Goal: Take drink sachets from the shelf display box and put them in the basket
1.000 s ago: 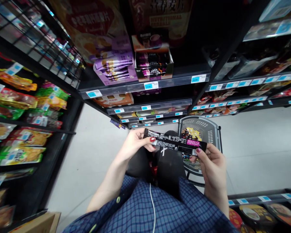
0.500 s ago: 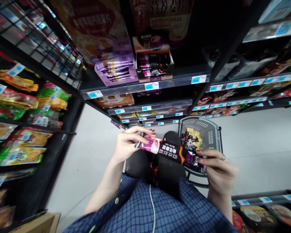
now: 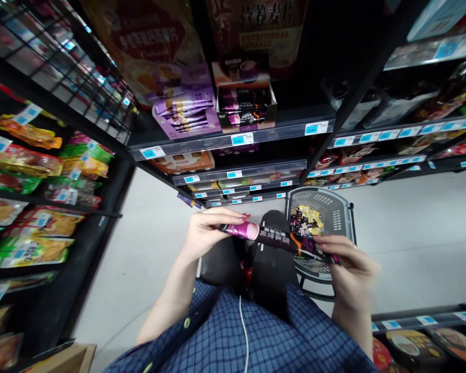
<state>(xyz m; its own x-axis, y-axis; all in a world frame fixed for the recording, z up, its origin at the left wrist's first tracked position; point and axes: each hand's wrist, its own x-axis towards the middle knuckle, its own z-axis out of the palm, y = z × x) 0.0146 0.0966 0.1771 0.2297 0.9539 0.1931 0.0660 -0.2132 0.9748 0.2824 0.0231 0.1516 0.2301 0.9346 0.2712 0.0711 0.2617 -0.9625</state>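
Stretched between my two hands is a long black and purple drink powder sachet (image 3: pixel 274 237), with a pink cup printed near its left end. My left hand (image 3: pixel 205 230) pinches that end between thumb and fingers. At the other end, my right hand (image 3: pixel 351 264) grips the dark, crinkled tip. The sachet lies nearly edge-on to me, so its printed front looks narrow. On the shelf ahead, an open display box (image 3: pixel 248 109) holds several similar black and purple sachets. Beside it stands a purple box (image 3: pixel 188 114) of purple sachets.
A grey shopping basket (image 3: pixel 337 207) with small yellow and dark packets (image 3: pixel 306 220) stands beyond my right hand. Shelves with price tags (image 3: pixel 243 139) run across the front. Hanging snack bags (image 3: pixel 34 217) line the left, and round tubs (image 3: pixel 411 348) sit at lower right.
The sachet has tilted, its printed face turning from facing me to nearly edge-on. Both hands keep hold of its ends in about the same place.
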